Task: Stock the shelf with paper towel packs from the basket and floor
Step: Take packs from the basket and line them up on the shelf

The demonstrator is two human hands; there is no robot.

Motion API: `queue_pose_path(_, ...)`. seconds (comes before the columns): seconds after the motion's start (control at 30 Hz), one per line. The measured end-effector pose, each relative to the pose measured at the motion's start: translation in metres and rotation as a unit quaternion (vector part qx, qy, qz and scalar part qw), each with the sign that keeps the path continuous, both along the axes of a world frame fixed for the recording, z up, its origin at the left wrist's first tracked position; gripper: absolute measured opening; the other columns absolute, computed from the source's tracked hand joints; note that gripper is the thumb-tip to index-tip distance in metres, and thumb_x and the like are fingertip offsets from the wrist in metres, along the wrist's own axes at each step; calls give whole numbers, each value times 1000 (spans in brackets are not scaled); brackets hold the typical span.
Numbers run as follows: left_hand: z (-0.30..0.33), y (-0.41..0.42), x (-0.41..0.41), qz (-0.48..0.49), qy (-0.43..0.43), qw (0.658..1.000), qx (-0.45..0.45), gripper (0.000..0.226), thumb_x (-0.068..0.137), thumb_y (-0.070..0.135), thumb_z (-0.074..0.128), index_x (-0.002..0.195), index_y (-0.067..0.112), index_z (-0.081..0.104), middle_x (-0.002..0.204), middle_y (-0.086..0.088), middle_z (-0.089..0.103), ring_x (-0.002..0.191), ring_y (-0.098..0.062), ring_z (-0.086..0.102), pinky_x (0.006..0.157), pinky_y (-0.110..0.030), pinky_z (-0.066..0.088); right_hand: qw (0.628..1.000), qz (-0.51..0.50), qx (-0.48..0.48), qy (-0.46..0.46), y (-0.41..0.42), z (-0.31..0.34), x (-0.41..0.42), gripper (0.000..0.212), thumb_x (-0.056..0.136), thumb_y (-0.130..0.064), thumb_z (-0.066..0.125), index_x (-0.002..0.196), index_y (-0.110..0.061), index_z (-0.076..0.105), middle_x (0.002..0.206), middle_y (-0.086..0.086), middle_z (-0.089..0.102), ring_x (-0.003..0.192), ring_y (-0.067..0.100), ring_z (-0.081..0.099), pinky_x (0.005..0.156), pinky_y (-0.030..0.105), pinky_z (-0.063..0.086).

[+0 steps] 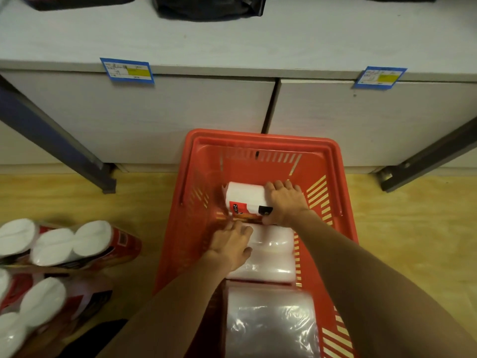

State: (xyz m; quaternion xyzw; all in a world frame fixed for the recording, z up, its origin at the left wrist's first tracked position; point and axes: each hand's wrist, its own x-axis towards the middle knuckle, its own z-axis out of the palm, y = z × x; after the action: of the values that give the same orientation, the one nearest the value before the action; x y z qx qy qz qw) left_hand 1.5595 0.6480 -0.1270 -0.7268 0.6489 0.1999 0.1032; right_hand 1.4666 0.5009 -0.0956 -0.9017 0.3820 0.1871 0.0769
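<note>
I see a red basket on the floor, right in front of the white shelf. Three paper towel packs are in it, in a row from far to near. The far pack is white with a red and black label. My right hand is on its right side, with the fingers curled over the far edge and the thumb on the near side, so it is holding that pack. My left hand is on the near left corner of the same pack. Its fingers are bent down at the edge, but I cannot tell if it is really gripping. This hand also lies over the middle pack, which is wrapped in shiny clear plastic. The near pack is closest to me.

On the floor to the left are more packs, lying in a pile, well apart from the basket.

The shelf top has two blue price tags on its front edge. Black bags sit far back on the shelf. Dark metal legs slant down on both sides of the basket.
</note>
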Motion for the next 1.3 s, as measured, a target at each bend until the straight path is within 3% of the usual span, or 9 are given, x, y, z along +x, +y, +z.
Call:
queue_pose_path(0.17, -18, -12, 3, -25, -18, 1000, 1, 61, 90, 49, 52, 140, 20, 33, 144, -9, 37, 134, -28, 31, 106, -40, 29, 998, 23, -37, -37, -11, 14, -8, 85, 71, -61, 63, 136, -12, 38, 129, 11, 50, 118, 32, 48, 100, 43, 40)
queue_pose_path(0.33, -23, -16, 3, -17, 12, 998, 53, 73, 93, 46, 52, 149, 16, 16, 158, -16, 14, 145, -34, 12, 118, -44, 15, 998, 19, -28, -51, -9, 21, -11, 82, 72, -60, 64, 133, -12, 39, 124, 11, 51, 111, 32, 55, 94, 41, 44)
queue_pose_path(0.47, -22, -19, -1, 4, 14, 999, 40, 76, 87, 46, 62, 145, 16, 23, 145, -15, 35, 133, -33, 32, 112, -42, 26, 998, 18, -21, -61, -9, 29, -13, 81, 73, -59, 66, 133, -11, 39, 122, 11, 51, 110, 31, 54, 93, 41, 45)
queue_pose_path(0.57, -15, -28, 0, 1, -26, 999, 45, 87, 79, 54, 66, 144, 12, 26, 141, -13, 31, 128, -32, 31, 109, -40, 27, 998, 18, -19, -63, -9, 34, -13, 82, 73, -59, 65, 133, -11, 38, 124, 12, 50, 111, 32, 54, 94, 41, 44)
queue_pose_path(0.7, -1, -36, 1, 4, -8, 999, 51, 77, 70, 51, 72, 130, 13, 43, 129, -8, 31, 121, -27, 30, 106, -35, 26, 998, 22, -27, -58, -10, 39, -14, 83, 72, -60, 65, 133, -10, 39, 123, 12, 51, 110, 32, 54, 93, 41, 45)
queue_pose_path(0.87, 18, -27, -2, 36, 98, 991, 88, 84, 68, 38, 81, 128, 16, 26, 128, -8, 46, 117, -28, 47, 93, -37, 42, 997, 38, -40, -50, -12, 52, -10, 83, 70, -63, 65, 129, -11, 39, 119, 11, 52, 105, 31, 56, 83, 39, 49)
queue_pose_path(0.97, 24, -14, -8, -13, 53, 993, 102, 99, 69, 40, 78, 142, 17, 15, 142, -12, 35, 130, -31, 34, 105, -41, 34, 996, 49, -60, -39, -7, 64, -10, 83, 70, -66, 62, 126, -10, 40, 117, 11, 53, 100, 30, 57, 68, 35, 45)
queue_pose_path(1.07, 32, -1, -17, -80, -17, 994, 73, 94, 68, 45, 75, 142, 14, 25, 142, -12, 27, 130, -31, 25, 107, -44, 29, 996, 37, -75, -34, 1, 78, -12, 84, 70, -68, 61, 126, -10, 39, 117, 12, 53, 98, 29, 58, 66, 33, 43)
queue_pose_path(1.3, 76, 18, -12, -95, -39, 995, 4, 78, 69, 43, 73, 131, 11, 37, 124, -11, 58, 109, -31, 60, 83, -35, 45, 996, -17, -78, -36, 20, 111, -24, 97, 66, -71, 68, 134, -13, 32, 128, 14, 48, 112, 32, 53, 82, 40, 49)
